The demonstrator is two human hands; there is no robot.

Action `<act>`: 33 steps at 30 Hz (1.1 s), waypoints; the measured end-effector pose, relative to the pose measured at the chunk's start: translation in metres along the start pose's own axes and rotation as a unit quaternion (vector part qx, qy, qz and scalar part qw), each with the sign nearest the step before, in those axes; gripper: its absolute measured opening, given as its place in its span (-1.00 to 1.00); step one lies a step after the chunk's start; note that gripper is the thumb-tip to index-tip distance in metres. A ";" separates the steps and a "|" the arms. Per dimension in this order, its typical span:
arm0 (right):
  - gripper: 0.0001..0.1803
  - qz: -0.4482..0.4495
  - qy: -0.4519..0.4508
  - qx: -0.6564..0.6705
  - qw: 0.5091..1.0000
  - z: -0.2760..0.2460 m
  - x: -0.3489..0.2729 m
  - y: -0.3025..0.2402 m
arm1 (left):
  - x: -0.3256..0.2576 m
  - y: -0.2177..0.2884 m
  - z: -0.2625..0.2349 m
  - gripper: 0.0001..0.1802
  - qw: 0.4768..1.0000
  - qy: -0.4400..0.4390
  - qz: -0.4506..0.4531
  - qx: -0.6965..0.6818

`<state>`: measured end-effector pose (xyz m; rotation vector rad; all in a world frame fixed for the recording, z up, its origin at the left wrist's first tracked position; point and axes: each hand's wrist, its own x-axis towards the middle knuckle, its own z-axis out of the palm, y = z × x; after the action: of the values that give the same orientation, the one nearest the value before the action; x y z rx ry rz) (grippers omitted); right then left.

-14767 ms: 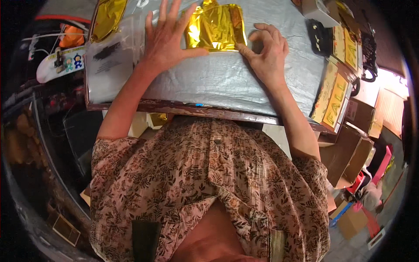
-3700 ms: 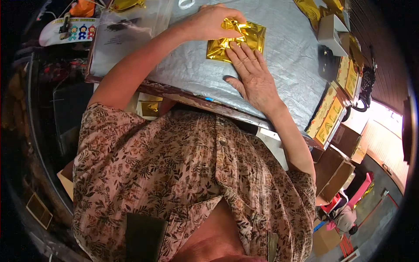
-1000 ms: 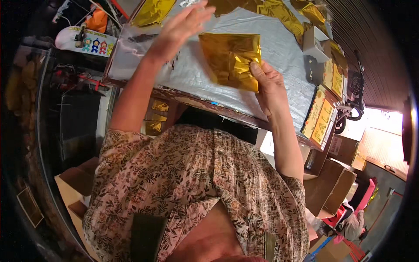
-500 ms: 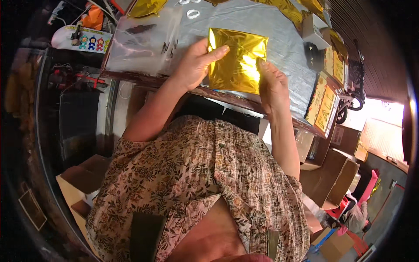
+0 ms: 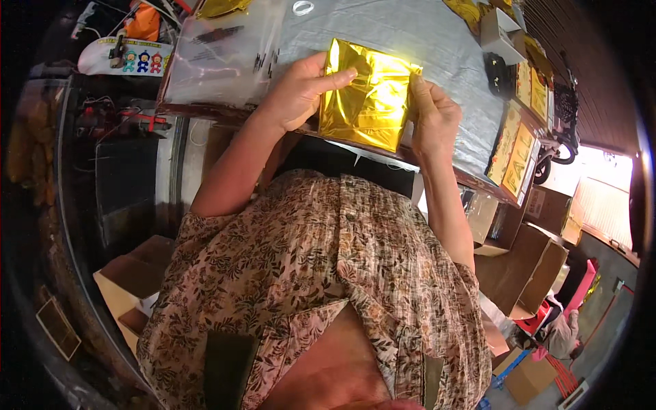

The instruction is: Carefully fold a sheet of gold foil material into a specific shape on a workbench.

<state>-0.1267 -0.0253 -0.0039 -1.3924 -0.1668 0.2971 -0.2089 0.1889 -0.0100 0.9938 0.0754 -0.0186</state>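
A shiny gold foil square (image 5: 369, 96), folded flat with creases across it, is held up over the near edge of the table. My left hand (image 5: 304, 92) grips its left side, thumb lying across the front and fingers behind. At the upper right corner, my right hand (image 5: 434, 116) pinches the foil between thumb and fingers. The fingers behind the square are hidden.
Grey plastic sheeting (image 5: 465, 116) covers the table. Clear plastic bags (image 5: 222, 65) lie on the left, a white ring-shaped coil (image 5: 303, 7) at the back. On the right stand a white open box (image 5: 499, 34), a black object (image 5: 499, 75) and printed yellow packages (image 5: 512, 157). Cardboard boxes (image 5: 523, 270) stand below.
The foil square has tilted slightly, its lower edge shifting left, and the glare has spread over it. Both hands keep their hold. The view has shifted a little.
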 end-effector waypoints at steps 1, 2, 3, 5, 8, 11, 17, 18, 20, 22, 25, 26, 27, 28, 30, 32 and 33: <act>-0.73 -0.006 0.012 -0.011 1.000 0.000 0.001 0.001 | 0.004 -0.004 -0.003 -0.67 1.000 0.013 -0.004 -0.012; -0.71 -0.012 0.025 -0.021 0.999 0.001 0.003 0.002 | 0.008 -0.007 -0.006 -0.64 0.999 0.026 -0.008 -0.024; -0.71 -0.007 0.027 -0.021 0.999 0.003 0.003 0.001 | 0.011 -0.008 -0.010 -0.64 0.999 0.028 -0.013 -0.025; -0.71 -0.010 0.056 -0.036 0.998 0.006 0.006 0.001 | 0.015 -0.009 -0.016 -0.56 0.997 0.042 -0.038 -0.051; -0.70 -0.011 0.072 -0.038 0.997 -0.007 0.016 0.014 | 0.020 -0.005 -0.002 -0.52 0.997 0.052 -0.040 -0.029; -0.69 -0.030 0.084 -0.042 0.995 -0.010 0.024 0.021 | 0.034 -0.015 -0.017 -0.52 0.998 0.043 -0.047 -0.009; -0.70 -0.045 0.107 -0.030 0.993 -0.014 0.036 0.016 | 0.024 -0.006 -0.002 -0.42 0.995 -0.065 -0.070 0.005; -0.71 -0.040 0.101 -0.029 0.994 -0.017 0.041 0.017 | 0.021 -0.005 0.002 -0.33 0.989 -0.134 -0.027 0.056; -0.73 -0.034 0.094 -0.025 0.995 -0.026 0.050 0.020 | 0.023 -0.011 0.005 -0.31 0.990 -0.142 -0.004 0.026; -0.75 -0.029 0.087 -0.022 0.996 -0.037 0.059 0.022 | 0.026 -0.016 0.004 -0.31 0.990 -0.134 -0.006 0.031; -0.76 0.012 0.035 0.069 0.997 -0.043 0.061 0.022 | 0.024 -0.008 0.000 -0.31 0.988 -0.131 -0.055 0.051; -0.76 0.014 0.019 0.069 0.997 -0.043 0.060 0.019 | 0.024 -0.007 0.000 -0.31 0.988 -0.132 -0.057 0.053; -0.76 0.015 0.001 0.068 0.998 -0.042 0.060 0.016 | 0.025 -0.007 0.000 -0.32 0.986 -0.140 -0.058 0.064; -0.76 0.014 0.001 0.070 0.997 -0.043 0.059 0.017 | 0.026 -0.006 0.000 -0.32 0.984 -0.148 -0.059 0.075; -0.79 0.016 0.005 0.052 0.999 -0.044 0.057 0.016 | 0.026 -0.009 -0.005 -0.35 0.983 -0.153 -0.062 0.078; -0.80 0.011 0.000 0.047 0.999 -0.040 0.055 0.014 | 0.023 -0.009 -0.012 -0.37 0.983 -0.156 -0.060 0.076; -0.81 0.008 0.002 0.049 0.999 -0.042 0.053 0.013 | 0.023 -0.008 -0.013 -0.40 0.981 -0.157 -0.065 0.093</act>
<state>-0.0653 -0.0465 -0.0274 -1.2969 -0.1355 0.3126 -0.1870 0.1957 -0.0251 1.1607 -0.1536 -0.3060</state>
